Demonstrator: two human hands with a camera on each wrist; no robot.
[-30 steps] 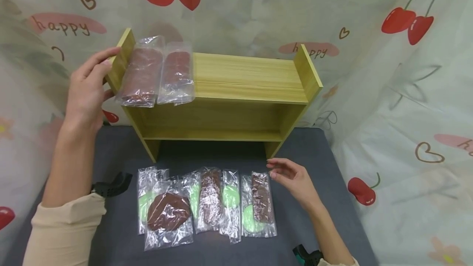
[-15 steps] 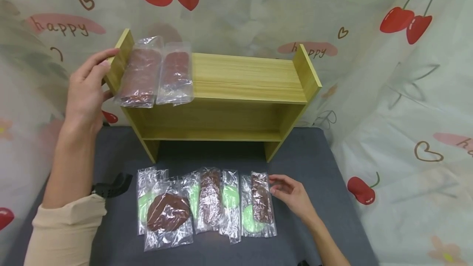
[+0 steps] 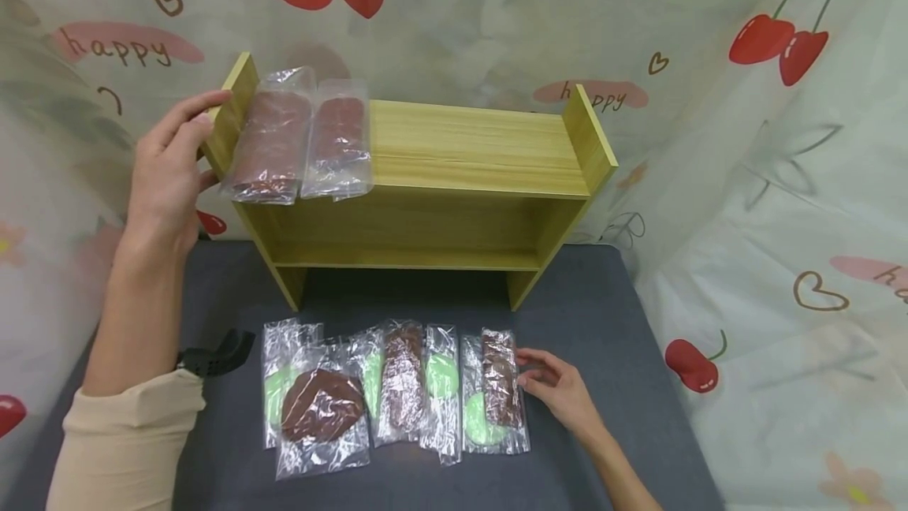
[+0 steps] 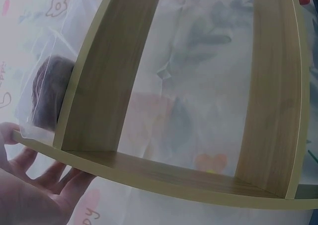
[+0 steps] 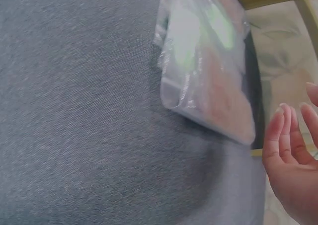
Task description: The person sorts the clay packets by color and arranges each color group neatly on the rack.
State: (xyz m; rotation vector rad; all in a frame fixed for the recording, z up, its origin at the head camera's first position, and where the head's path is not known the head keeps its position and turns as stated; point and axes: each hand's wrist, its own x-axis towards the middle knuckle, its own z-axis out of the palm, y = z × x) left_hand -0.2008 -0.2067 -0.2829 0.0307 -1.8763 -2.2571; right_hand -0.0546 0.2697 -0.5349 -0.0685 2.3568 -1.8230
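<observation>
Yellowish wood shelf standing upright near the back edge of the table, two clear bags of reddish-brown stuff parked at its top left end. More see-through packets, brown or green inside, lie in a row out front.

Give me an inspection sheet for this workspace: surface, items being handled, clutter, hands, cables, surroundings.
Surface: dark grey tabletop.
Items: wooden shelf, two brown-filled packets at the left of its top; brown and green packets lie in a row in front, some overlapping.
Clutter: nothing seen.
Hands: left hand grips the shelf's left side; right hand is beside the rightmost brown packet, contact unclear.
Cables: nothing seen.
Surroundings: cherry-printed cloth.
</observation>
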